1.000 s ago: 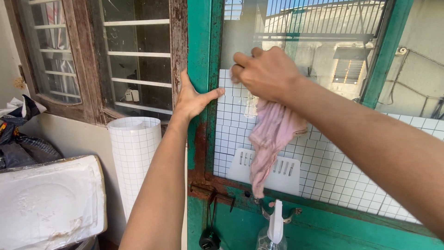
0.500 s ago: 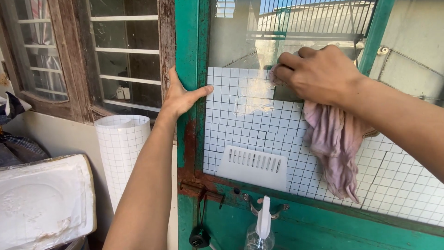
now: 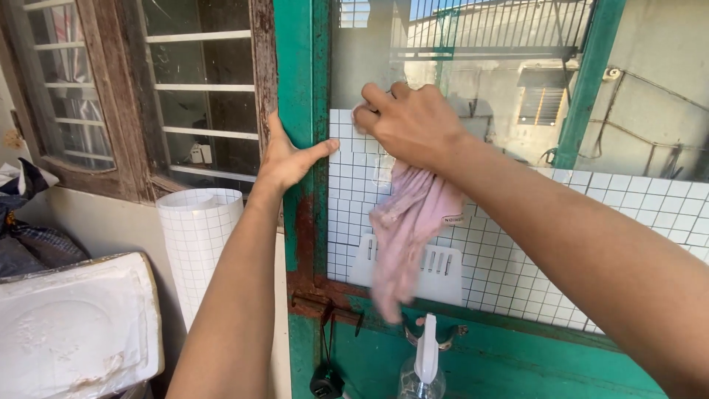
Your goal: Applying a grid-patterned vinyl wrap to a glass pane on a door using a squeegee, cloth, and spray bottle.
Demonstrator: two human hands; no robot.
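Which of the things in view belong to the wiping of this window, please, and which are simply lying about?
In use:
right hand pressing the pink cloth on the glass pane
left hand braced on the green frame
spray bottle below the pane

Lying about:
roll of gridded film
white foam box
dark bundle of cloth

A soft, matt pink cloth rag (image 3: 406,229) lies against the glossy, reflective glass pane (image 3: 473,81) of a green-painted door frame (image 3: 299,89), rusty and flaking low down, beside a rough, weathered brown wooden window frame (image 3: 262,66).
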